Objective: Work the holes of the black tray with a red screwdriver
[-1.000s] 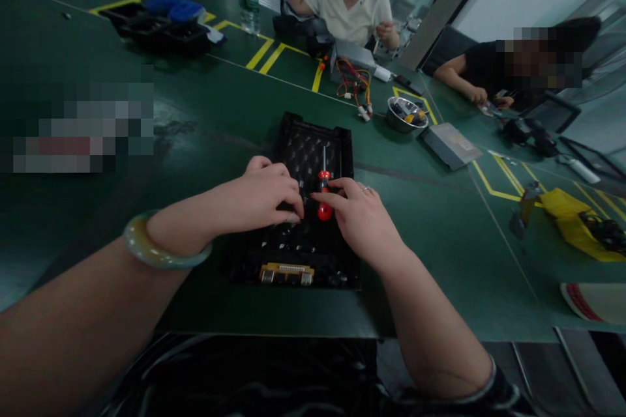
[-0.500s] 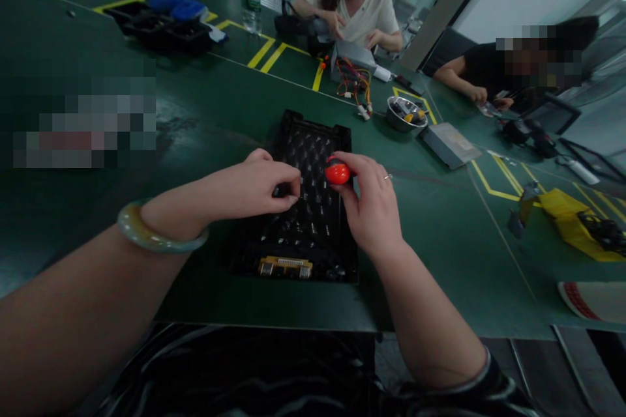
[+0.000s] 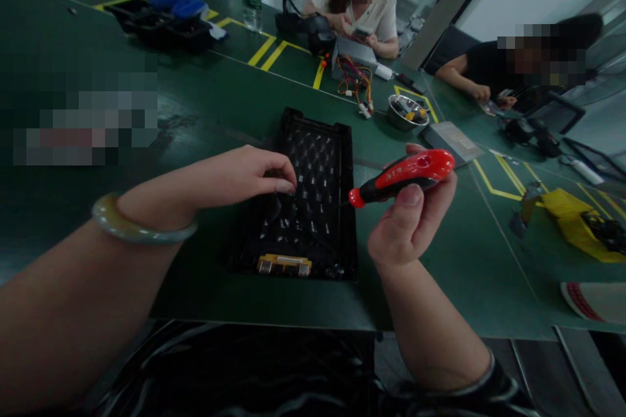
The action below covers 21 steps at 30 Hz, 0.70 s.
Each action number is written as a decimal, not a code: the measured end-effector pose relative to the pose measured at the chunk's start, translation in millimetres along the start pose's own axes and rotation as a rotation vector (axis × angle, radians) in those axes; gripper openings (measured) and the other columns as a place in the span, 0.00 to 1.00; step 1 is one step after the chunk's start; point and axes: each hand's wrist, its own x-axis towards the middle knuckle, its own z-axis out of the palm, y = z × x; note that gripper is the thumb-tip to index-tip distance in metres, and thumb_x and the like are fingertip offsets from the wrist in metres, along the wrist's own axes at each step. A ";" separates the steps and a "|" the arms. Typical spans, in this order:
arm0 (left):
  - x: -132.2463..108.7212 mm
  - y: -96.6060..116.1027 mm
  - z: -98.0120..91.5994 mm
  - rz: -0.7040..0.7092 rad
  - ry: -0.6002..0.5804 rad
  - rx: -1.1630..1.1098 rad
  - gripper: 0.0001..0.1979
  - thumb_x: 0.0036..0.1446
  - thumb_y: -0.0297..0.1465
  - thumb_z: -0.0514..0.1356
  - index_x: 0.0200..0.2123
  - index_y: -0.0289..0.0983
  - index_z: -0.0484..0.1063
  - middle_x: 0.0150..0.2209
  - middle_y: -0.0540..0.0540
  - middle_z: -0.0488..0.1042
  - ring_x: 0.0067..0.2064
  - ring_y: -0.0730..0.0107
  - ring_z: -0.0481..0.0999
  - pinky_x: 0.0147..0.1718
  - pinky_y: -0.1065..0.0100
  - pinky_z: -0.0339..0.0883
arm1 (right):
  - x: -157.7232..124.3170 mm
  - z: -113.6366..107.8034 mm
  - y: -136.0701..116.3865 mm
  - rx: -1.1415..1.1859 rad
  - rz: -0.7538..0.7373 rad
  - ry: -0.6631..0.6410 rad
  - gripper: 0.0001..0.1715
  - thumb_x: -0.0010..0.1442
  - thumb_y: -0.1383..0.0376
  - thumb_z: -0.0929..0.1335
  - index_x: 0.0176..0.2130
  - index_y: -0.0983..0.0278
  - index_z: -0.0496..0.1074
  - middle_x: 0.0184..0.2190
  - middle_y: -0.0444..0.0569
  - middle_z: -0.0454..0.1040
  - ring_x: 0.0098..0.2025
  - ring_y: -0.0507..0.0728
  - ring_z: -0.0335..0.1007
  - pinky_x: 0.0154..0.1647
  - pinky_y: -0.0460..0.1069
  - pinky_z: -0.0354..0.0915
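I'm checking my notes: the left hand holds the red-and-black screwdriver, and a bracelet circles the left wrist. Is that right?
Wrong hand: the head view shows the right hand holding the red-and-black screwdriver. The bracelet does circle the left wrist.

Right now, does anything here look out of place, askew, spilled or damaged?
Mildly: loose wires sprawl from the far metal box onto the green table, looking untidy. The screwdriver in the right hand and the black case show no obvious damage.
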 end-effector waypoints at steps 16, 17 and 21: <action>-37.4 14.2 6.9 0.215 -0.235 0.166 0.04 0.62 0.38 0.69 0.34 0.50 0.85 0.42 0.53 0.83 0.50 0.61 0.75 0.51 0.60 0.54 | 3.7 -4.1 -9.9 -0.041 -0.014 -0.171 0.21 0.75 0.53 0.59 0.61 0.56 0.67 0.53 0.53 0.74 0.54 0.61 0.75 0.58 0.61 0.73; -38.3 13.9 7.4 0.221 -0.234 0.177 0.04 0.62 0.37 0.69 0.34 0.51 0.86 0.42 0.53 0.82 0.50 0.61 0.75 0.50 0.59 0.53 | 3.1 -3.8 -10.8 -0.079 -0.002 -0.177 0.21 0.76 0.53 0.58 0.61 0.56 0.66 0.53 0.54 0.73 0.55 0.61 0.75 0.58 0.62 0.73; -40.3 11.8 8.9 0.234 -0.251 0.197 0.05 0.62 0.38 0.70 0.33 0.51 0.86 0.43 0.53 0.82 0.50 0.59 0.74 0.50 0.57 0.51 | 0.9 -4.0 -11.4 -0.146 0.056 -0.224 0.23 0.76 0.51 0.56 0.62 0.55 0.63 0.56 0.57 0.71 0.56 0.64 0.75 0.60 0.65 0.74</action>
